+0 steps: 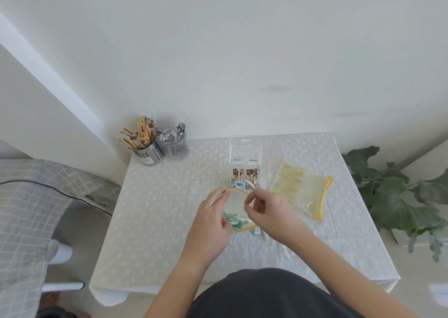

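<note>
Head view shows the left hand gripping the mesh pouch by one side of its yellow rim and the right hand pinching the other side, probably to spread the mouth and reach the green clips inside. The pouch is held low over the middle of the table. Just behind it stands the open clear box of sorted clips, a second pouch lies to the right, and loose packets by the right wrist could get brushed.
</note>
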The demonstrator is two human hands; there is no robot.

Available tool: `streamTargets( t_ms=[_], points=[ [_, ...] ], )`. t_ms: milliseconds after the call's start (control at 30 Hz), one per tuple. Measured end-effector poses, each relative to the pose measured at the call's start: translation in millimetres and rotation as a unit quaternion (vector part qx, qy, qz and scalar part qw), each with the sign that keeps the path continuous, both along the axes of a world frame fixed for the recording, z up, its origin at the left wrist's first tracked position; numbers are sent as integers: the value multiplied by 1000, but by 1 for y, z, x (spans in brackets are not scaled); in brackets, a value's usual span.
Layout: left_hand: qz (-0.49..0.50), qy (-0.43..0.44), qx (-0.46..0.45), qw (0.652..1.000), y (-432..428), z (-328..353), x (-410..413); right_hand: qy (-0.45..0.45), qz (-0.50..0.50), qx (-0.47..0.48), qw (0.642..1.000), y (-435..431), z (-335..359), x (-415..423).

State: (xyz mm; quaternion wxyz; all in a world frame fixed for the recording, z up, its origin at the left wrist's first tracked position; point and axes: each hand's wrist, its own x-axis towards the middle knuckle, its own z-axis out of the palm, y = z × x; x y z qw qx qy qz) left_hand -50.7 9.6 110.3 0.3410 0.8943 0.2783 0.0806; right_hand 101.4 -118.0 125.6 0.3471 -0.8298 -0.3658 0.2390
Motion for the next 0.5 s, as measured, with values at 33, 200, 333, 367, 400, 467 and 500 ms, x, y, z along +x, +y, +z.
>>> streamTargets(
  t_ms=[33,200,333,367,400,467,500],
  points=[
    [-11,-4,-2,1000,0,1,0,6,19,-13,1000,4,2,-3],
    [-47,-25,-5,999,-3,9,1,-33,110,-140,984,29,-18,-5],
    [-66,-43,4,997,-9,14,2,-146,155,-289,933,46,-37,-6],
    [-69,-45,8,997,-11,15,2,-164,163,-315,920,47,-40,-8],
    [-71,-44,10,996,-12,15,2,-172,169,-330,912,48,-44,-9],
    [-73,-40,11,996,-15,15,2,-162,161,-344,911,47,-51,-8],
    [-74,-38,10,996,-16,14,1,-153,151,-347,913,46,-53,-8]
  ],
)
